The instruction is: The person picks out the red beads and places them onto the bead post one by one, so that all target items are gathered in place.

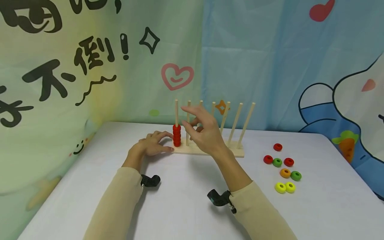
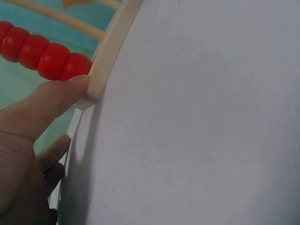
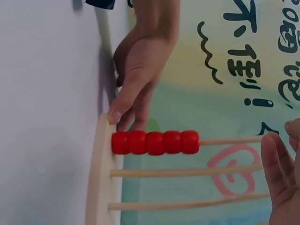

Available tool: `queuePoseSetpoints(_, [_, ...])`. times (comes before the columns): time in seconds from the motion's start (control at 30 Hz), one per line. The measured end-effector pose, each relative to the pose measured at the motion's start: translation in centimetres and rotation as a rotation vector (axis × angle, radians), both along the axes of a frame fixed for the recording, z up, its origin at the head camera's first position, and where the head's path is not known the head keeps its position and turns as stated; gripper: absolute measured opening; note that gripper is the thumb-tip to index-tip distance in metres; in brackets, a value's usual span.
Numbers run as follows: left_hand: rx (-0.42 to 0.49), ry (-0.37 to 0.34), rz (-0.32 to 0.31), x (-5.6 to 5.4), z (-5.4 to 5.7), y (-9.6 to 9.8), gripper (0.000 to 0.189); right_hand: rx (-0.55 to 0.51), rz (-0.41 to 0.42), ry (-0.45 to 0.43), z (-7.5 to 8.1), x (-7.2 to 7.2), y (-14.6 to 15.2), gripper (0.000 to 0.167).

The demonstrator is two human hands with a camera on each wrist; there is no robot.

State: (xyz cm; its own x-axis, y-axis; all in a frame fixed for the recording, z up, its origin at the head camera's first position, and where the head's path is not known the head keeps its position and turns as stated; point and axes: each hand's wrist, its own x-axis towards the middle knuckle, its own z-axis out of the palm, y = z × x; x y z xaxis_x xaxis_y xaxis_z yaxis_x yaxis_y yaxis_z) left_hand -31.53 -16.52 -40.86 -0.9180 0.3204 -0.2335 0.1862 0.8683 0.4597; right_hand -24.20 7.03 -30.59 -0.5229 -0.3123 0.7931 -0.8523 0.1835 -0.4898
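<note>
A wooden peg stand (image 1: 195, 150) with several upright pegs is at the back of the white table. Red beads (image 1: 177, 136) are stacked on its leftmost peg, and the peg's upper part shows bare above them. My left hand (image 1: 154, 143) holds the left end of the stand's base, thumb at the front and forefinger toward the back. In the left wrist view the thumb (image 2: 70, 89) presses on the base beside the lowest bead. My right hand (image 1: 207, 133) is raised in front of the pegs, with thumb and forefinger apart and nothing between them.
To the right of the stand lie several loose beads: red (image 1: 277, 147), green (image 1: 295, 176), orange (image 1: 285, 173) and yellow (image 1: 280, 187). A printed cloth (image 1: 246, 60) hangs behind the table (image 1: 180, 206).
</note>
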Motion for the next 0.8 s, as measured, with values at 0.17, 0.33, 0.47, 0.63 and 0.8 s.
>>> queuePoseSetpoints(0.17, [0.003, -0.003, -0.004, 0.0, 0.0, 0.1, 0.058, 0.007, 0.017, -0.026, -2.1, -0.9, 1.3, 0.042])
queuePoseSetpoints(0.33, [0.005, -0.008, -0.006, -0.2, -0.1, 0.2, 0.058, -0.002, 0.020, -0.013, -3.8, -1.6, 2.8, 0.041])
queuePoseSetpoints(0.47, [0.013, -0.005, -0.010, -0.3, -0.2, 0.4, 0.058, 0.000, 0.022, 0.003, -4.4, -1.6, 3.8, 0.038])
queuePoseSetpoints(0.63, [0.023, -0.006, -0.024, -0.3, -0.1, 0.7, 0.059, 0.045, 0.002, 0.006, -5.1, -1.1, 5.3, 0.034])
queuePoseSetpoints(0.8, [-0.001, 0.000, -0.011, 0.1, 0.1, 0.2, 0.059, 0.064, -0.016, 0.006, -5.5, -0.9, 6.4, 0.032])
